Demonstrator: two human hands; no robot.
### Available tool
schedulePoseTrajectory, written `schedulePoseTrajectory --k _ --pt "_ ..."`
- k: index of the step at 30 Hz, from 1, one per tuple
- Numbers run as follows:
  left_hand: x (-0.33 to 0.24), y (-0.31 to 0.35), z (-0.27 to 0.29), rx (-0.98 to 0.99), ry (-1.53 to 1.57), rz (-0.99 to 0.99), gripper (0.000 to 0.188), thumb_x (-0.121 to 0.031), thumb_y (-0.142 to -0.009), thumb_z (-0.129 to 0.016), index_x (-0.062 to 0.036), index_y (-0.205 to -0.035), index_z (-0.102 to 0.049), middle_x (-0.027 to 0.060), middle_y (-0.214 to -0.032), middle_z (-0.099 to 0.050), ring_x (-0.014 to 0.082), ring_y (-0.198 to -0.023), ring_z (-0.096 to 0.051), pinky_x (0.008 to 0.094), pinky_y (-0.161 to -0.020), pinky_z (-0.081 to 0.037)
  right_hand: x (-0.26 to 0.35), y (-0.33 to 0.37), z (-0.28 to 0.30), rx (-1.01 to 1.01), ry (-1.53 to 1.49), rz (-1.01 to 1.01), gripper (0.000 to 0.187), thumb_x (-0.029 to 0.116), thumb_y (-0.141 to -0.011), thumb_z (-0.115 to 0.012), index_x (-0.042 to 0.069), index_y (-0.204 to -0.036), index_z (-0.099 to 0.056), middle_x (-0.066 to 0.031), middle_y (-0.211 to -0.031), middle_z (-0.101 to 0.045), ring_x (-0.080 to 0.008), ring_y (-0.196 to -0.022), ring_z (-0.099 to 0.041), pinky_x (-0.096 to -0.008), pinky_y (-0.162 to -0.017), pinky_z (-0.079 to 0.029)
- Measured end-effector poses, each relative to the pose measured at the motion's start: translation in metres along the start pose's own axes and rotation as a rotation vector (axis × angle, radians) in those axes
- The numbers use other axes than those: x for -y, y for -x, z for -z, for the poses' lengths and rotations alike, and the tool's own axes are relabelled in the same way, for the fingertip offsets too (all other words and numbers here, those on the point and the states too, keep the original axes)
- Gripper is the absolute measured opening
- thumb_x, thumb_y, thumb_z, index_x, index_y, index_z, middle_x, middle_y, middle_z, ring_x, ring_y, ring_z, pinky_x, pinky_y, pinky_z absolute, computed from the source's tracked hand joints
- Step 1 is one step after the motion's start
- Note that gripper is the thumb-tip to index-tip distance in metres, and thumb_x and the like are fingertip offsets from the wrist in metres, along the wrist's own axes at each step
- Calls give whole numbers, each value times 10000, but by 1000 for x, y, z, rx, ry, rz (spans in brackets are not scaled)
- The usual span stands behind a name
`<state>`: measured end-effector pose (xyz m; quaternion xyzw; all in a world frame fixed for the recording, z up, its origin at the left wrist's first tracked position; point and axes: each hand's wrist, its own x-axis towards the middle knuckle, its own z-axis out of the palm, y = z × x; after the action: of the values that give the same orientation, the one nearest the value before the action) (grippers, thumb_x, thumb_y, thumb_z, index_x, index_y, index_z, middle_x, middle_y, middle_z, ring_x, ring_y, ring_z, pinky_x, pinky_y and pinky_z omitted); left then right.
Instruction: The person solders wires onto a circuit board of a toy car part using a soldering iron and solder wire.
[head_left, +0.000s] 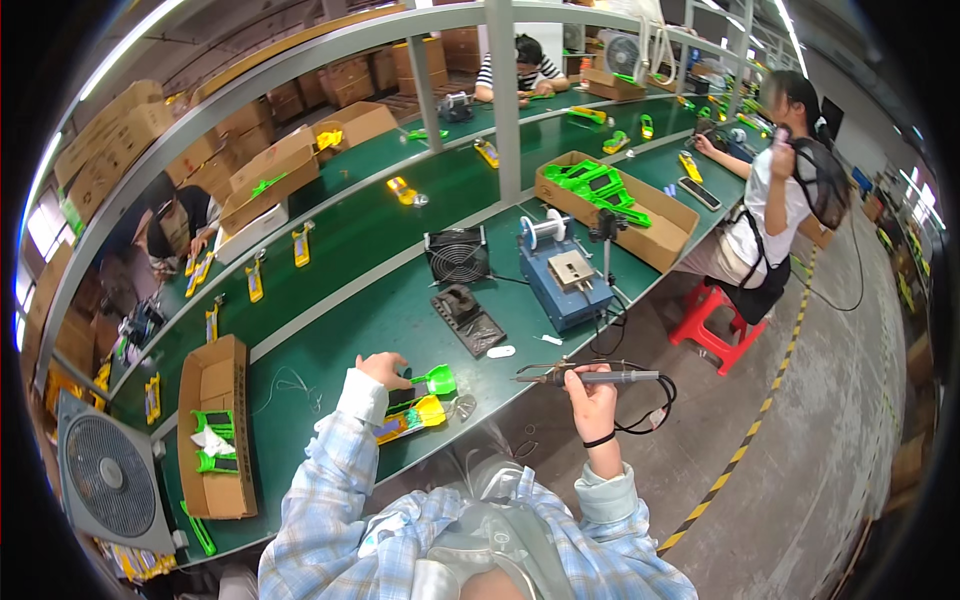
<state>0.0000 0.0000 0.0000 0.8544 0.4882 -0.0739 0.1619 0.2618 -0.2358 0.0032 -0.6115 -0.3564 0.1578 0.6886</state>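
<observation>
My right hand [592,398] is closed around the dark handle of a soldering iron [630,377], whose thin tip points left above the table's front edge. My left hand [383,370] is at the left end of a green plastic housing [435,380] with a dark panel. Its thumb and forefinger are apart, the thumb close to or touching the housing. Just in front lies a yellow housing [428,410] with thin wires inside and a clear round piece at its right end. Whether the two housings are joined is hard to make out.
A blue soldering station [565,285] with a solder reel [543,230], a black fan [457,255] and a black stand [466,318] are beyond my hands. Cardboard boxes with green parts [215,365] [640,240] flank me. Yellow units line the green belt [345,225]. Other people sit nearby.
</observation>
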Motion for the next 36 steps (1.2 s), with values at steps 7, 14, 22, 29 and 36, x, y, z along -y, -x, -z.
schedulePoseTrajectory --k 7,14,22,29,36 --pt "-3 -10 -25 70 17 8 300 -285 -589 -700 -182 -869 -672 69 -927 -618 259 -969 -552 619 -945 -226 0 0 14 -6 -39 -36 178 126 -787 -632 -11 -818 -523 -24 -716 -528 -61 -604 -496 -206 -540 -408" --pt "7 -7 -24 -8 62 11 325 -346 -568 -727 -169 -835 -676 57 -852 -628 252 -899 -575 497 -907 -321 -4 0 4 33 -85 -80 180 129 -790 -629 -26 -819 -543 -57 -799 -545 -97 -701 -537 -231 -614 -435" --pt "3 3 -14 -15 144 -1 382 -361 -585 -697 -126 -885 -668 49 -809 -651 242 -837 -599 410 -833 -368 -2 0 -2 30 -85 -59 194 162 -788 -632 -1 -818 -532 -10 -673 -546 -43 -570 -490 -195 -505 -401" --pt "18 3 -18 44 84 -59 405 -373 -581 -715 -131 -904 -674 69 -849 -656 239 -782 -619 334 -711 -481 16 -2 -4 68 -22 -7 205 167 -789 -630 -7 -822 -528 -22 -663 -544 -52 -553 -491 -199 -502 -405" --pt "18 -4 -33 5 240 -162 314 -231 -647 -725 -5 -844 -631 109 -732 -584 202 -678 -567 301 -602 -443 14 -2 -7 56 -5 67 204 169 -788 -622 -10 -813 -527 -36 -653 -532 -78 -549 -498 -224 -511 -413"
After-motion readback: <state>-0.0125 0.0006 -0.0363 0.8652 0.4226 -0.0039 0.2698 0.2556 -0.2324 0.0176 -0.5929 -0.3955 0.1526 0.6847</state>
